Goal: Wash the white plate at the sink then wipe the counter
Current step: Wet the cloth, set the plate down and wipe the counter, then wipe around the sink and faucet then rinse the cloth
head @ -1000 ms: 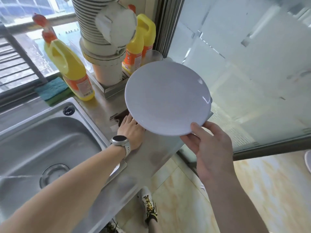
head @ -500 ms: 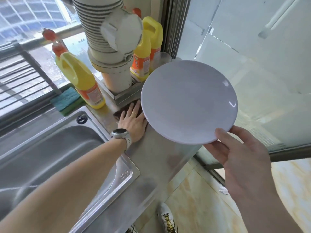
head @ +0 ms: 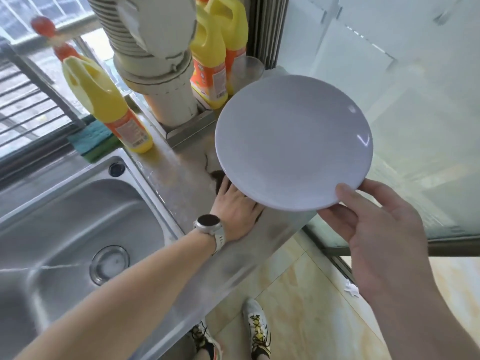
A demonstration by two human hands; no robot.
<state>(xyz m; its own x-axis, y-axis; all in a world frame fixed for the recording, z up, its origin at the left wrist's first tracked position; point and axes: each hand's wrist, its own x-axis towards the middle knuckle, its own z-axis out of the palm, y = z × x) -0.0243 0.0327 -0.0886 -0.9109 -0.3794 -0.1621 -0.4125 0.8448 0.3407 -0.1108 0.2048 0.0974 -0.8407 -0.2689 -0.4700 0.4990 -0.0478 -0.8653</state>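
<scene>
The white plate (head: 293, 141) hangs tilted in the air over the right end of the steel counter (head: 181, 183). My right hand (head: 376, 229) grips its near rim, thumb on top. My left hand (head: 233, 211), with a watch on the wrist, lies palm down on the counter under the plate's left edge. It presses a dark cloth (head: 217, 178). The plate hides the fingertips and most of the cloth. The steel sink (head: 78, 203) with its round drain (head: 109, 263) lies to the left.
A yellow detergent bottle (head: 109, 107) and a green-blue sponge (head: 93, 141) stand behind the sink. A thick ribbed pipe (head: 155, 48), two more yellow bottles (head: 210, 61) and a clear cup (head: 246, 71) fill the back corner. A frosted glass door (head: 389, 74) is at right. My shoes (head: 257, 331) stand below.
My left hand has slid with the cloth away from the ledge under the pipe, toward the counter's front. My right hand still holds the plate, now a little further right.
</scene>
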